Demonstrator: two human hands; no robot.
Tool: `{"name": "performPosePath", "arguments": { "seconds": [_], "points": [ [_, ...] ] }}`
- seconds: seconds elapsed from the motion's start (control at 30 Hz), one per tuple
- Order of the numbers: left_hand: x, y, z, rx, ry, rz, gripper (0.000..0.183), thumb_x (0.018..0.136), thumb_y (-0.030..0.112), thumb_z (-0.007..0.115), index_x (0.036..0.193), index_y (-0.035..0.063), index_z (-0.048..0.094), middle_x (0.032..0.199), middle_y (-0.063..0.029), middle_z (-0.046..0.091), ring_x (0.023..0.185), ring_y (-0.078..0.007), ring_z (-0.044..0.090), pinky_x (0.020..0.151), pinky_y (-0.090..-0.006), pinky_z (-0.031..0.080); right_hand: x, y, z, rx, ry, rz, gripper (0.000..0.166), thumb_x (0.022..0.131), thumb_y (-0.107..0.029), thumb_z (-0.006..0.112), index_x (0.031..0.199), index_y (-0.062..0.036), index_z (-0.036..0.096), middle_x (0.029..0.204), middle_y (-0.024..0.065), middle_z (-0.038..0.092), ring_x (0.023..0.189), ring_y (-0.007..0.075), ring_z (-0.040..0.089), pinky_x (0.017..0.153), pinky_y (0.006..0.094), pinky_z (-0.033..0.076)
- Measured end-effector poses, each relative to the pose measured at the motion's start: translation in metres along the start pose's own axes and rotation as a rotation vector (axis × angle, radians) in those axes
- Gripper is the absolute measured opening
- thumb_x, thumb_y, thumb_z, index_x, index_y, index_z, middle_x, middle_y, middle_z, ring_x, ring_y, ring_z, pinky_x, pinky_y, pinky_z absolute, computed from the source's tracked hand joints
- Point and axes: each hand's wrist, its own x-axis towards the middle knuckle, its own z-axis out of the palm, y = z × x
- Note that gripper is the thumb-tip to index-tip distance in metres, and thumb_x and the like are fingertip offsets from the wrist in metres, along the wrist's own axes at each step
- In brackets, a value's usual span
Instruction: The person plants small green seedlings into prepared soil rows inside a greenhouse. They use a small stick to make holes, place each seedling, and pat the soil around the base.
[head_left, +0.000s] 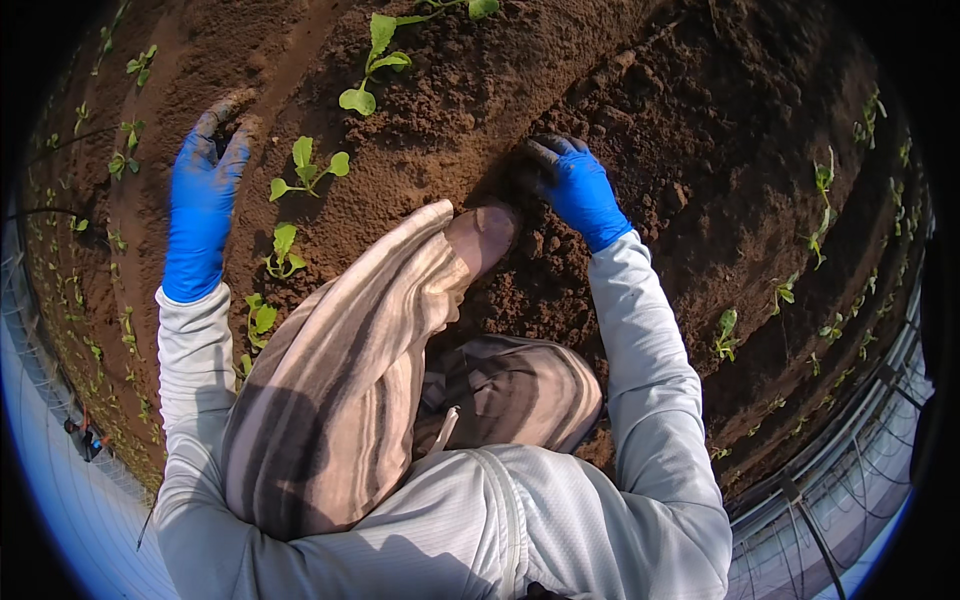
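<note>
My left hand (202, 199), in a blue glove with soil-caked fingertips, is over the side of the raised soil bed (435, 157). Its thumb and fingers are spread, and nothing shows between them. Just right of it grows a light-green leafy seedling (306, 172), with a smaller seedling (283, 251) nearer my leg. My right hand (577, 184), gloved in the same blue, reaches down to the loose, crumbly soil (559, 277) in the furrow beside the bed. Its fingers are bent and dirty; shadow hides the tips, so whether they hold anything is unclear.
My bent knee in striped trousers (337, 375) and a bare foot (484, 232) rest between the hands. A larger seedling (367, 71) stands farther up the bed. More seedling rows (821, 202) run right and left. A thin dark hose (45, 212) lies far left.
</note>
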Motion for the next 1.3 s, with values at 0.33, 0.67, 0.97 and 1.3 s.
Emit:
{"name": "performPosePath", "arguments": {
  "seconds": [0.33, 0.67, 0.97, 1.3],
  "points": [
    [-0.002, 0.002, 0.003, 0.056, -0.024, 0.032, 0.044, 0.091, 0.016, 0.057, 0.130, 0.0009, 0.043, 0.123, -0.0118, 0.052, 0.109, -0.0165, 0.052, 0.094, -0.0298, 0.043, -0.027, -0.025, 0.009, -0.281, -0.163, 0.286, 0.059, 0.068, -0.026, 0.073, 0.123, -0.0179, 0.052, 0.121, 0.0177, 0.050, 0.114, 0.0414, 0.044, 0.088, 0.0467, 0.044],
    [-0.002, 0.014, 0.009, 0.110, 0.005, -0.007, 0.039, 0.090, 0.010, 0.056, 0.127, 0.0005, 0.046, 0.121, -0.0115, 0.053, 0.106, -0.0161, 0.054, 0.091, -0.0280, 0.045, -0.067, 0.010, 0.005, 0.347, 0.113, 0.581, 0.050, 0.071, -0.008, 0.070, 0.115, -0.0021, 0.050, 0.114, 0.0165, 0.055, 0.105, 0.0326, 0.053, 0.089, 0.0380, 0.045],
    [0.010, 0.006, 0.006, 0.107, -0.097, 0.041, 0.044, 0.092, 0.020, 0.054, 0.130, 0.0010, 0.043, 0.124, -0.0116, 0.052, 0.109, -0.0181, 0.053, 0.094, -0.0296, 0.042, -0.061, 0.031, -0.016, 1.389, 0.575, 0.983, 0.069, 0.082, -0.009, 0.066, 0.137, -0.0004, 0.025, 0.119, 0.0142, 0.053, 0.109, 0.0230, 0.052, 0.095, 0.0373, 0.041],
    [0.000, 0.022, 0.013, 0.143, -0.057, 0.002, 0.043, 0.090, 0.015, 0.057, 0.128, 0.0001, 0.044, 0.123, -0.0123, 0.052, 0.107, -0.0172, 0.053, 0.092, -0.0289, 0.044, -0.065, 0.021, -0.015, 1.656, 0.487, 0.816, 0.050, 0.085, -0.005, 0.060, 0.131, -0.0096, 0.039, 0.114, 0.0066, 0.057, 0.097, 0.0182, 0.058, 0.075, 0.0296, 0.052]
  ]
}}
